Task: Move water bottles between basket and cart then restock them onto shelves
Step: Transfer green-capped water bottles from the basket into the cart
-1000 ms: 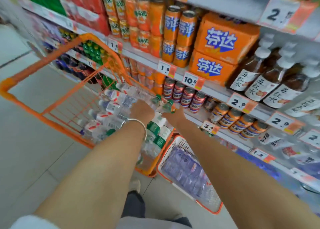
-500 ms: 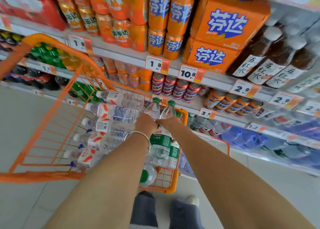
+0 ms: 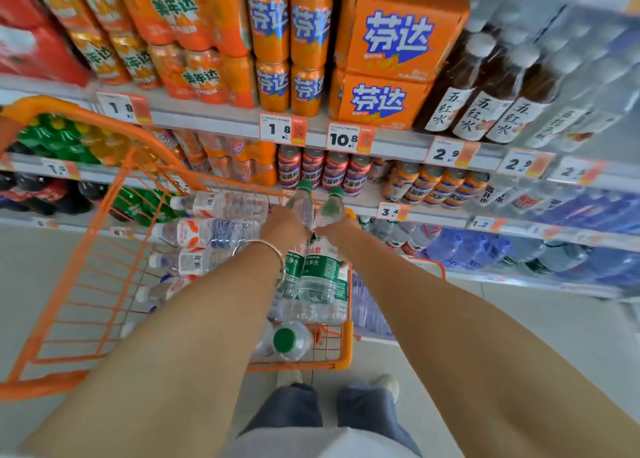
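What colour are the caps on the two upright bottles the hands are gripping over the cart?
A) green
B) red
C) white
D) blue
A: the left hand grips the left bottle and the right hand grips the right bottle; both caps are green.

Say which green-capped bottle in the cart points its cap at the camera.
The loose bottle at the cart's near end. The other two stand upright, one gripped by the left hand, one by the right hand.
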Tool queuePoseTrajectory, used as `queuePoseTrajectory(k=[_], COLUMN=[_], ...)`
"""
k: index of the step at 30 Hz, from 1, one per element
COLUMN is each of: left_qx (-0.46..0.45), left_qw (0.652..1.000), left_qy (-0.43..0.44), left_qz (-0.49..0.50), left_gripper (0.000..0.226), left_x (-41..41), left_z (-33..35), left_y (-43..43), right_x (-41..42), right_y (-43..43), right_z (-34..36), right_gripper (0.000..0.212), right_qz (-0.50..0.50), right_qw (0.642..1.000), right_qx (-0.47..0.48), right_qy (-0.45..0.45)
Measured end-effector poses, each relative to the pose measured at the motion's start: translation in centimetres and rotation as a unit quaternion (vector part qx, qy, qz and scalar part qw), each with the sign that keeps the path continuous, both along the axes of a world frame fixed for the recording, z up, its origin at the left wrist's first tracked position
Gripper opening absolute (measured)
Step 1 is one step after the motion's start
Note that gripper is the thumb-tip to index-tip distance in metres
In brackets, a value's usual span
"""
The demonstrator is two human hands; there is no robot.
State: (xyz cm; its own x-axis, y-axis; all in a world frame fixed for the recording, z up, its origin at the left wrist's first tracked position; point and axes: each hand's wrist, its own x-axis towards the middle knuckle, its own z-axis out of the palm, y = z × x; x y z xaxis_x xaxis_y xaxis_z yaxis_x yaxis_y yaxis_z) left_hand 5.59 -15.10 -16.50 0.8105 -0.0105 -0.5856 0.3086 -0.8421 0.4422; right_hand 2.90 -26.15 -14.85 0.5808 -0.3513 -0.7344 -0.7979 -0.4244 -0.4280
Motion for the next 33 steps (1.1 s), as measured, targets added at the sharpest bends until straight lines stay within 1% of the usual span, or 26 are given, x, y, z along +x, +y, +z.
queuePoseTrajectory(k=[3,5,7,9,10,12,13,15,16,17,18,20,21,22,24,25,27,28,30,33], left_qx=[-0.022,-0.011,0.006,-0.006,-0.012,-0.016,-0.014,-0.007,-0.006,-0.006,-0.009,-0.016,-0.017,-0.013,0.0,0.007,0.022,0.03,0.032,0.038], left_qw=[0.998,0.996,0.995,0.995,0.996,0.995,0.994,0.992,0.991,0.991,0.992,0.994,0.995,0.995,0.994,0.993,0.992,0.991,0.991,0.991], left_qy=[-0.025,-0.036,-0.039,-0.028,-0.016,0.005,0.014,0.018,0.019,0.024,0.032,0.047,0.052,0.064,0.097,0.112,0.123,0.125,0.132,0.131], left_qz=[-0.044,-0.08,-0.092,-0.092,-0.09,-0.1,-0.112,-0.128,-0.131,-0.128,-0.118,-0.097,-0.085,-0.069,-0.05,-0.043,-0.033,-0.032,-0.023,0.015], left_gripper=[0.064,0.051,0.058,0.069,0.072,0.073,0.07,0.067,0.071,0.074,0.072,0.062,0.064,0.073,0.096,0.102,0.104,0.104,0.106,0.105], left_x=[0.3,0.1,-0.1,-0.8,-1.2,-2.3,-2.9,-4.1,-4.6,-5.2,-5.6,-6.5,-6.8,-7.1,-7.7,-8.0,-8.5,-8.8,-9.1,-9.1], left_z=[2.7,4.0,4.5,4.2,4.0,3.2,2.7,1.5,1.0,0.2,-0.5,-2.6,-3.7,-5.0,-8.0,-9.5,-13.2,-14.7,-18.7,-26.1], left_y=[-2.2,-4.2,-6.3,-9.0,-10.2,-12.9,-14.0,-16.5,-17.5,-19.2,-20.3,-22.9,-24.1,-25.5,-27.9,-29.0,-31.0,-31.7,-33.0,-34.5], right_x=[-0.8,-1.5,-2.2,-3.1,-3.4,-4.5,-5.1,-6.5,-7.1,-7.7,-8.0,-8.7,-8.9,-9.2,-9.4,-9.4,-9.6,-9.7,-9.9,-10.1], right_y=[-2.7,-4.8,-7.0,-9.4,-10.4,-13.0,-14.2,-16.6,-17.6,-19.3,-20.5,-22.8,-23.8,-24.8,-26.7,-27.7,-29.6,-30.1,-31.2,-32.9], right_z=[2.7,4.0,4.6,4.5,4.3,3.3,2.6,1.8,1.6,0.9,0.2,-1.9,-3.2,-4.6,-8.4,-10.8,-16.5,-17.5,-20.1,-26.3], right_gripper=[0.049,0.043,0.042,0.044,0.049,0.067,0.069,0.056,0.051,0.049,0.049,0.046,0.042,0.039,0.056,0.064,0.079,0.085,0.088,0.085], right_qz=[-0.015,-0.016,-0.029,-0.041,-0.055,-0.084,-0.091,-0.098,-0.106,-0.114,-0.12,-0.123,-0.129,-0.141,-0.174,-0.183,-0.188,-0.186,-0.188,-0.162], right_qw=[0.996,0.994,0.994,0.994,0.993,0.991,0.991,0.991,0.991,0.991,0.991,0.992,0.991,0.99,0.985,0.983,0.981,0.981,0.98,0.984], right_qx=[0.052,0.061,0.052,0.047,0.045,0.043,0.042,0.037,0.038,0.039,0.038,0.03,0.02,0.007,-0.003,-0.003,0.008,0.004,0.003,-0.001], right_qy=[-0.065,-0.089,-0.09,-0.09,-0.095,-0.092,-0.086,-0.077,-0.07,-0.057,-0.047,-0.023,-0.008,0.001,0.016,0.026,0.049,0.055,0.058,0.067])
